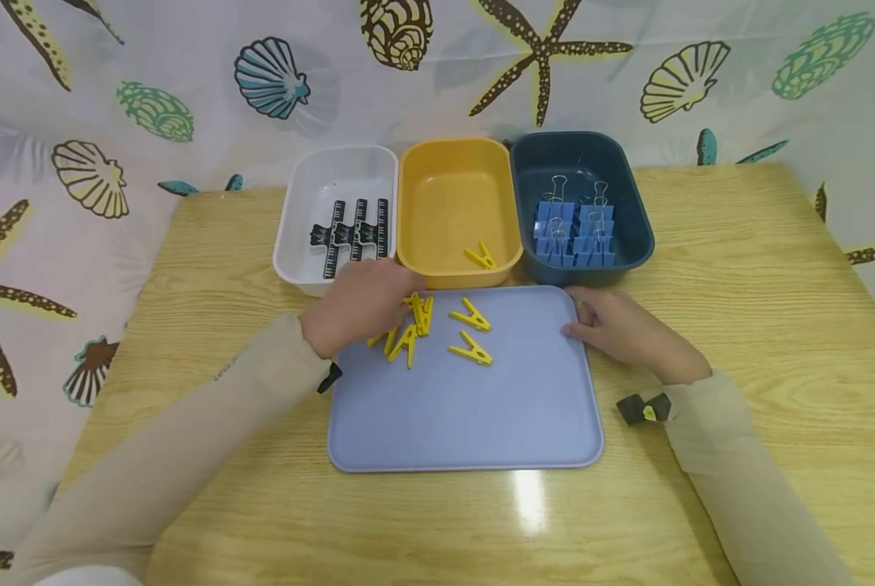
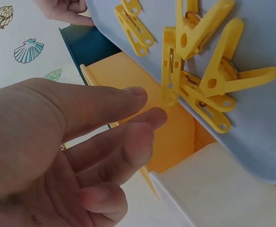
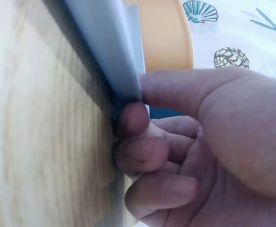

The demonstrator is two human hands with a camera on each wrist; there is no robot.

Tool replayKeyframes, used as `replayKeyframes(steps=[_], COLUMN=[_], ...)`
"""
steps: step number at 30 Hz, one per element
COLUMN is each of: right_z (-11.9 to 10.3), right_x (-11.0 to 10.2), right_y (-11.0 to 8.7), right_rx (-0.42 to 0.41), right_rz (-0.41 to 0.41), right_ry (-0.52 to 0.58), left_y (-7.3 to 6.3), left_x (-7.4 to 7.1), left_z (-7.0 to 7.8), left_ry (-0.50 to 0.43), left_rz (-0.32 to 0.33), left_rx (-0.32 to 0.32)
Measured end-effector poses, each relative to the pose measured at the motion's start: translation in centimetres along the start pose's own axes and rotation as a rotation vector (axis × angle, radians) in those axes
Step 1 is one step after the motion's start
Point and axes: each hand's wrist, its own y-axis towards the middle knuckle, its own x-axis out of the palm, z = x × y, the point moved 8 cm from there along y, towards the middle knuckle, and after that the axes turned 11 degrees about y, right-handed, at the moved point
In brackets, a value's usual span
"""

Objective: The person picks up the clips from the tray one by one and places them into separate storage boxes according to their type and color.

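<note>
My left hand (image 1: pixel 367 303) hovers at the tray's back left corner, beside a cluster of yellow clothespins (image 1: pixel 423 316). In the left wrist view its thumb and loosely bent fingers (image 2: pixel 138 142) have a gap between them and hold nothing; the nearest clothespin (image 2: pixel 171 71) stands just beyond the fingertips. Two more clothespins (image 1: pixel 472 350) lie apart, toward the middle of the light blue tray (image 1: pixel 474 419). At the tray's back right corner, my right hand (image 1: pixel 627 335) pinches the rim (image 3: pixel 124 61) between thumb and index finger, the other fingers curled below.
Behind the tray stand three bins side by side. A white bin (image 1: pixel 308 183) contains black-and-white clips (image 1: pixel 360 220), a yellow bin (image 1: pixel 459 282) one clothespin (image 1: pixel 481 256), and a dark blue bin (image 1: pixel 636 220) several blue binder clips (image 1: pixel 572 236). A shell-print cloth (image 1: pixel 437 98) hangs behind the wooden table (image 1: pixel 759 325).
</note>
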Motion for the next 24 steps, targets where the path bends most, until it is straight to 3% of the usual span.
replayKeyframes(steps=[18,24], right_z=[0.10,-0.04], right_x=[0.05,0.03], right_y=[-0.11,-0.08], right_rx=[-0.003,-0.008], right_rz=[-0.006,-0.003], right_ry=[-0.007,0.000], left_y=[0.48,0.65], left_x=[0.44,0.86], left_z=[0.93,0.89], left_ry=[0.051,0.053], left_rz=[0.091,0.086], left_rx=[0.039,0.037])
